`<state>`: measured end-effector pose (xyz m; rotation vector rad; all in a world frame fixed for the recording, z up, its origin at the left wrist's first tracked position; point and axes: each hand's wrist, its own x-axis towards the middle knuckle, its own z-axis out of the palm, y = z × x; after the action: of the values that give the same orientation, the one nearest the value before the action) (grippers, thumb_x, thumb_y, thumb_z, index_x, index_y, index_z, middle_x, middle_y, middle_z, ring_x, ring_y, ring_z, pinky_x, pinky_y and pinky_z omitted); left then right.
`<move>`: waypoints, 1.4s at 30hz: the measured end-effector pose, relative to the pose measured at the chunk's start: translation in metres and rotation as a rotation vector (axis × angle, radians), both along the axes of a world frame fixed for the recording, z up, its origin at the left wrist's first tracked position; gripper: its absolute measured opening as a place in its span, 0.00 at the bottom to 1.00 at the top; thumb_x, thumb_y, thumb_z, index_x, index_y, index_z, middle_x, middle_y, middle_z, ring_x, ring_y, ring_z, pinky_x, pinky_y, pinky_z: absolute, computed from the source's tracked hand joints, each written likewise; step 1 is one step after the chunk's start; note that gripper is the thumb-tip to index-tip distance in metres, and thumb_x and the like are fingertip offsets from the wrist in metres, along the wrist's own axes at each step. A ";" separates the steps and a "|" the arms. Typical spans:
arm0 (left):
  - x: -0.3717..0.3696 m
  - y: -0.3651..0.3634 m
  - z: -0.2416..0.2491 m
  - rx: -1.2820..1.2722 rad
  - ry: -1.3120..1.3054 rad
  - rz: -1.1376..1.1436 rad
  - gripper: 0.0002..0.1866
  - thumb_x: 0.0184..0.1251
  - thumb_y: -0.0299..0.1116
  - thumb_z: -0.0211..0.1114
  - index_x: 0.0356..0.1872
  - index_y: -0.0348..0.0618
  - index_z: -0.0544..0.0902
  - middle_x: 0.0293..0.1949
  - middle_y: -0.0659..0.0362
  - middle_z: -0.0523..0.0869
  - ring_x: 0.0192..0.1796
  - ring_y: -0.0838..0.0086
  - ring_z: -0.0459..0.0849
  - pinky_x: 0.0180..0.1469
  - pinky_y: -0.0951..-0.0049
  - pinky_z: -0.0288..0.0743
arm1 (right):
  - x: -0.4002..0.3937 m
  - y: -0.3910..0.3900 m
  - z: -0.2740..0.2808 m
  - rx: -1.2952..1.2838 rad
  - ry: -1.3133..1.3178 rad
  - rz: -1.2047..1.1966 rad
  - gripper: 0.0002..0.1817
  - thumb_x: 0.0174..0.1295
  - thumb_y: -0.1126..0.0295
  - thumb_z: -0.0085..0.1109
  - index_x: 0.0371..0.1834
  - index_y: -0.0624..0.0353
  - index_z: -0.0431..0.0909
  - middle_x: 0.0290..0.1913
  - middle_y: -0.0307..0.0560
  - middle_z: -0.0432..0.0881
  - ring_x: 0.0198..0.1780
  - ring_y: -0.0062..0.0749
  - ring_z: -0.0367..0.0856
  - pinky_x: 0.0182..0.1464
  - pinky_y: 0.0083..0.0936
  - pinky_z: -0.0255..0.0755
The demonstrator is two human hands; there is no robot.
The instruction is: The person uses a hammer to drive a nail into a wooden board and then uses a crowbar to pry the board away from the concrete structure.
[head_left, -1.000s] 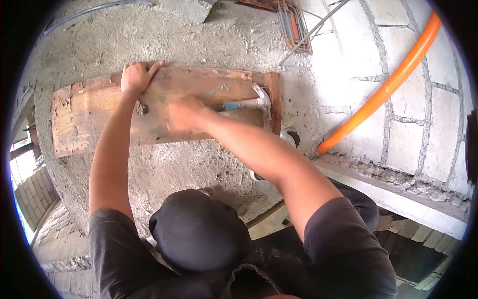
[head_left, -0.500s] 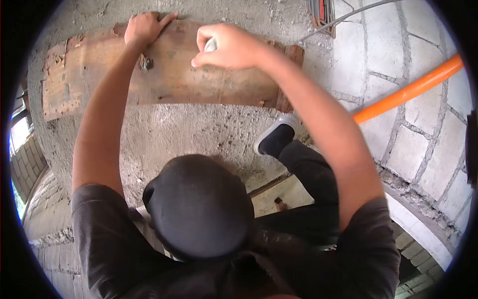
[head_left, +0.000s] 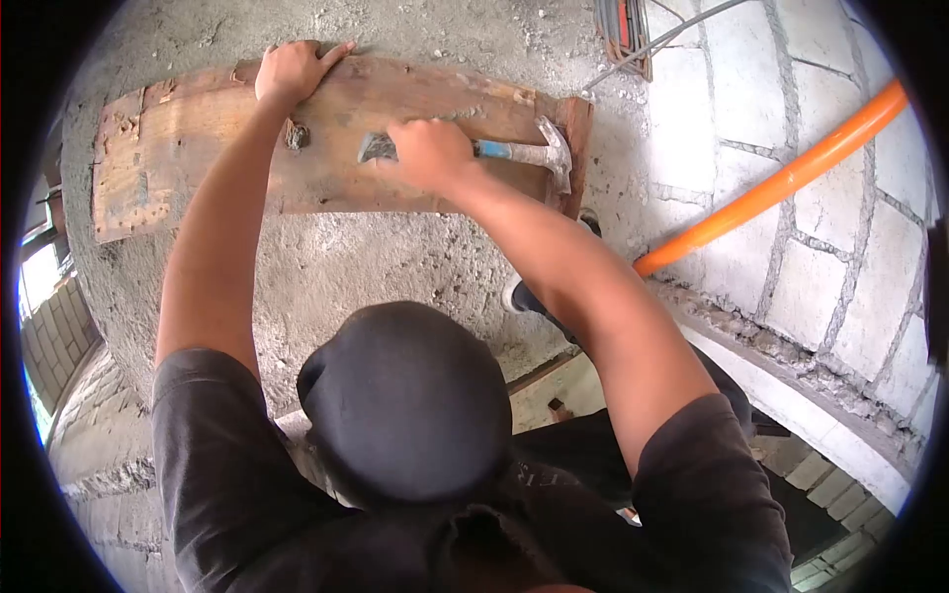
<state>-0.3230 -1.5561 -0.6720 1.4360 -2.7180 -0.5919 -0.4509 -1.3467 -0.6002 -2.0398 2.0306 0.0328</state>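
Observation:
A long, weathered wooden board (head_left: pixel 217 148) lies on the rough concrete, with a short crosspiece (head_left: pixel 575 138) at its right end. My left hand (head_left: pixel 290 71) holds the board's far edge, thumb stretched along it to the right. A claw hammer (head_left: pixel 529 152) with a blue band on its handle is in my right hand (head_left: pixel 432 155), fingers wrapped round the grip. The handle's dark butt end sticks out left of the fist. The metal head points right, over the board's right end close to the crosspiece. A dark knot (head_left: pixel 296 135) shows beside my left wrist.
An orange pipe (head_left: pixel 781 183) slants across the pale block surface (head_left: pixel 682 119) on the right. Rods and a grey cable (head_left: pixel 682 30) lie at the top right. A dark rounded cap (head_left: pixel 405 405) fills the lower middle. One shoe (head_left: pixel 511 294) shows partly behind my right arm.
My right hand has come down and nearer, bringing the hammer's head and blue band into sight. My left hand stays on the board's edge. The view has shifted slightly.

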 end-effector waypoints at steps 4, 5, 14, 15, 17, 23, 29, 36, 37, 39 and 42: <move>0.000 0.003 -0.009 -0.023 -0.005 0.004 0.45 0.64 0.76 0.42 0.35 0.40 0.87 0.34 0.47 0.88 0.43 0.55 0.87 0.60 0.59 0.72 | -0.018 -0.009 0.033 0.105 -0.091 -0.207 0.22 0.55 0.46 0.66 0.36 0.54 0.80 0.24 0.48 0.84 0.30 0.43 0.87 0.31 0.41 0.78; 0.001 0.001 -0.007 -0.011 0.008 -0.010 0.45 0.64 0.76 0.42 0.35 0.39 0.87 0.34 0.46 0.88 0.43 0.55 0.86 0.60 0.59 0.72 | -0.020 -0.006 0.045 0.117 -0.132 -0.180 0.22 0.54 0.47 0.67 0.36 0.54 0.81 0.24 0.48 0.84 0.30 0.43 0.86 0.31 0.39 0.78; 0.000 -0.002 -0.009 0.005 0.005 -0.025 0.44 0.64 0.75 0.44 0.36 0.38 0.87 0.37 0.45 0.87 0.45 0.53 0.86 0.56 0.57 0.75 | -0.034 0.012 0.071 -0.083 -0.238 -0.248 0.23 0.47 0.57 0.72 0.45 0.58 0.85 0.30 0.54 0.86 0.34 0.42 0.87 0.38 0.35 0.80; 0.000 -0.003 -0.009 -0.003 0.016 -0.030 0.44 0.64 0.75 0.44 0.36 0.38 0.86 0.37 0.45 0.87 0.45 0.53 0.86 0.55 0.57 0.76 | -0.039 0.015 0.080 -0.102 -0.281 -0.248 0.24 0.47 0.58 0.72 0.45 0.61 0.84 0.32 0.55 0.86 0.36 0.43 0.87 0.40 0.34 0.80; -0.001 -0.006 -0.006 -0.020 0.021 -0.032 0.43 0.64 0.75 0.44 0.37 0.38 0.86 0.37 0.45 0.87 0.45 0.52 0.86 0.54 0.57 0.77 | -0.054 0.022 0.089 -0.155 -0.328 -0.187 0.27 0.48 0.60 0.72 0.49 0.66 0.83 0.39 0.59 0.86 0.41 0.44 0.88 0.44 0.31 0.79; -0.001 -0.001 -0.003 0.028 -0.020 -0.030 0.43 0.64 0.75 0.44 0.39 0.39 0.86 0.36 0.44 0.87 0.44 0.52 0.86 0.54 0.56 0.77 | -0.049 0.010 0.095 0.026 -0.342 -0.182 0.26 0.52 0.56 0.69 0.51 0.60 0.83 0.39 0.56 0.87 0.42 0.44 0.88 0.46 0.35 0.80; -0.003 0.000 0.003 0.079 -0.009 -0.018 0.41 0.65 0.72 0.48 0.40 0.39 0.86 0.38 0.41 0.86 0.46 0.48 0.84 0.53 0.53 0.75 | -0.034 0.006 0.072 0.066 -0.250 -0.204 0.27 0.51 0.54 0.68 0.53 0.56 0.83 0.35 0.53 0.87 0.35 0.39 0.88 0.42 0.34 0.81; -0.006 -0.005 -0.008 0.000 -0.013 -0.011 0.41 0.64 0.73 0.48 0.38 0.38 0.86 0.38 0.41 0.86 0.46 0.48 0.84 0.53 0.54 0.75 | -0.059 0.013 0.087 0.155 -0.404 -0.154 0.23 0.55 0.60 0.69 0.54 0.55 0.82 0.40 0.47 0.89 0.38 0.29 0.87 0.43 0.30 0.81; -0.005 -0.003 -0.009 -0.068 -0.016 -0.034 0.42 0.65 0.74 0.44 0.40 0.40 0.87 0.36 0.43 0.88 0.44 0.52 0.87 0.53 0.57 0.78 | -0.038 0.004 0.075 0.197 -0.321 -0.155 0.21 0.55 0.57 0.67 0.50 0.54 0.83 0.36 0.46 0.88 0.36 0.34 0.88 0.40 0.35 0.81; -0.006 -0.002 -0.008 -0.080 -0.002 -0.026 0.42 0.65 0.74 0.44 0.40 0.40 0.87 0.36 0.43 0.88 0.44 0.51 0.87 0.53 0.57 0.78 | -0.014 -0.007 0.035 0.203 -0.153 -0.145 0.15 0.55 0.56 0.66 0.34 0.57 0.81 0.28 0.48 0.85 0.32 0.44 0.86 0.34 0.40 0.80; -0.003 0.004 -0.015 -0.058 0.025 0.009 0.43 0.65 0.74 0.44 0.38 0.40 0.88 0.36 0.43 0.88 0.44 0.51 0.86 0.54 0.57 0.77 | -0.006 0.010 -0.012 0.020 -0.118 -0.033 0.18 0.54 0.54 0.67 0.31 0.59 0.80 0.26 0.53 0.84 0.31 0.47 0.86 0.33 0.42 0.80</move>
<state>-0.3262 -1.5525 -0.6871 1.4165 -2.6848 -0.5228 -0.4566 -1.3362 -0.6124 -1.9475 1.9833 -0.0715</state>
